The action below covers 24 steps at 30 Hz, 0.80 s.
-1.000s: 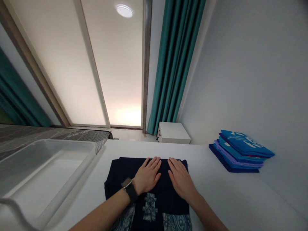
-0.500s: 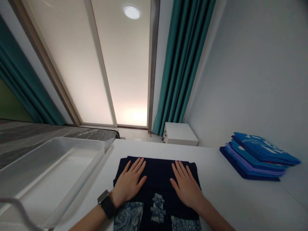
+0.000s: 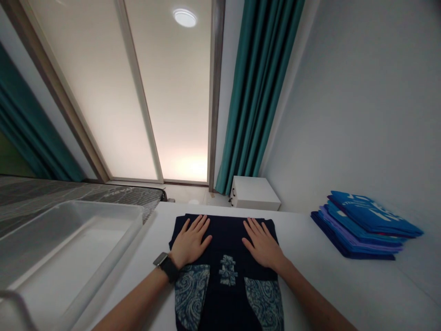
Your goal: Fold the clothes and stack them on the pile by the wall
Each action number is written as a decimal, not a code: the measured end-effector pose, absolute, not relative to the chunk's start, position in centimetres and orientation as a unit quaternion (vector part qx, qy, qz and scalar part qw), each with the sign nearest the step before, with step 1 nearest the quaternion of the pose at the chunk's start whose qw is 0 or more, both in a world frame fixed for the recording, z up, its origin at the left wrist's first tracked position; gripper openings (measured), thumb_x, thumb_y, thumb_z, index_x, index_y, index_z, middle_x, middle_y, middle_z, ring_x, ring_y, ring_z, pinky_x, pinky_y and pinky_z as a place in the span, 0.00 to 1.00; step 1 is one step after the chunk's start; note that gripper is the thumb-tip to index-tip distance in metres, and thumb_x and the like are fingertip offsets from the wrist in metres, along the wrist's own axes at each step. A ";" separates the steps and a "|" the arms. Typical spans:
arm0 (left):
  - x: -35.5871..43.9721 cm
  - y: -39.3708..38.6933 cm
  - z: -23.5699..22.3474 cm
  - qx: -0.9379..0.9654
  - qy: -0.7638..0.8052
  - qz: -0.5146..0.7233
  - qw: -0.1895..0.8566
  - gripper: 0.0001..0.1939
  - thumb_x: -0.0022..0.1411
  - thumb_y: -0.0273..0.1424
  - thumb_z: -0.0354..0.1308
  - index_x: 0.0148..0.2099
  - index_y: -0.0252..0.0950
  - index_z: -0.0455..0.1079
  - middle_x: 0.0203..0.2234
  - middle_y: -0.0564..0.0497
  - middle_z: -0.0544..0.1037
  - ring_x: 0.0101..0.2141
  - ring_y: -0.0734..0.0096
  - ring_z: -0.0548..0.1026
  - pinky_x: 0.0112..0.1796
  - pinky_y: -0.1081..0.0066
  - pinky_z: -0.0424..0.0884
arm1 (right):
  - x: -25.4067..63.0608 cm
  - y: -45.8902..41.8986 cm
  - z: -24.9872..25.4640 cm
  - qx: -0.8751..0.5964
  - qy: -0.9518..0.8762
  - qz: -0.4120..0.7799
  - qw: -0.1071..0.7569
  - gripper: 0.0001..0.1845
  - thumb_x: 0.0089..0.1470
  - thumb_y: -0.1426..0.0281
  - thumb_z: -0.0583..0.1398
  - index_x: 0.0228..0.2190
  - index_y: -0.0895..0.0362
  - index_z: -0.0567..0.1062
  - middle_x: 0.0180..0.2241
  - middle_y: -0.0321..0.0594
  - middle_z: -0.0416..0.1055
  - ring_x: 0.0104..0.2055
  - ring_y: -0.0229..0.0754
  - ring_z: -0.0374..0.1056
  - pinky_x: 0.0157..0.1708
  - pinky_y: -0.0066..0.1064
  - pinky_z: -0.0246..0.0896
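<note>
Nearest me, the dark navy folded cloth with 2 pale blue paisley patches and a small pale blue emblem (image 3: 225, 271) lies flat on the white table (image 3: 320, 276), running from the bottom edge of the view up toward the table's far side. My left hand (image 3: 190, 241) rests palm down on its left part, fingers spread and straight, gripping nothing; a black wristwatch (image 3: 166, 265) sits on that wrist. My right hand (image 3: 262, 243) lies the same way on the right part, flat and released, fingers pointing away from me. The 2 hands are apart, with the emblem between and just below them.

To the left, beside the table, stands a large translucent plastic tub (image 3: 69, 248). Further right on the table sits a stack of folded blue and purple cloths (image 3: 361, 223), well apart from my hands. Beyond the table's far edge stands a small white cabinet (image 3: 253, 198), then teal curtains (image 3: 255, 92) and frosted sliding panels (image 3: 165, 92).
</note>
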State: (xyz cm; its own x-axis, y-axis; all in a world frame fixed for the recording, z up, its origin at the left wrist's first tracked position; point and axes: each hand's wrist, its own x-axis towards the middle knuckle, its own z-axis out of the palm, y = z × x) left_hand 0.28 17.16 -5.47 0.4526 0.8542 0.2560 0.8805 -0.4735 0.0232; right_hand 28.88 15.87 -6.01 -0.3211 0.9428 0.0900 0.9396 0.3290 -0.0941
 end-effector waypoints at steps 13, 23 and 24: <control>0.3 17.1 -6.0 -0.838 -0.530 -0.111 0.074 0.29 0.68 0.44 0.43 0.67 0.41 0.55 0.65 0.49 0.56 0.64 0.53 0.52 0.60 0.50 0.53 | 30.3 16.3 -6.6 -0.679 -0.731 0.003 0.066 0.37 0.62 0.53 0.43 0.64 0.63 0.54 0.66 0.48 0.46 0.68 0.51 0.39 0.65 0.49 0.32; -0.6 18.1 -5.7 -0.827 -0.549 -0.103 0.055 0.27 0.68 0.46 0.41 0.65 0.43 0.59 0.64 0.48 0.60 0.64 0.55 0.55 0.60 0.50 0.52 | 33.0 17.9 -7.5 -0.677 -0.730 0.043 0.081 0.32 0.63 0.58 0.41 0.64 0.59 0.54 0.66 0.45 0.47 0.68 0.46 0.41 0.64 0.47 0.37; -1.2 18.6 -5.4 -0.827 -0.552 -0.098 0.043 0.26 0.69 0.45 0.40 0.64 0.44 0.60 0.63 0.49 0.61 0.63 0.57 0.57 0.60 0.50 0.51 | 33.7 18.2 -7.7 -0.679 -0.728 0.043 0.086 0.31 0.63 0.60 0.41 0.63 0.61 0.55 0.66 0.45 0.49 0.68 0.46 0.43 0.64 0.46 0.38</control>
State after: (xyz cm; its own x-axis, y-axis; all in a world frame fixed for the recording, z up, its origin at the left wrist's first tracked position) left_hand -1.24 18.61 -5.41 0.3715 0.9046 0.2091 0.9214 -0.3868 0.0364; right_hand 33.75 18.23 -7.67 -0.0627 0.9958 0.0664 0.9809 0.0738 -0.1799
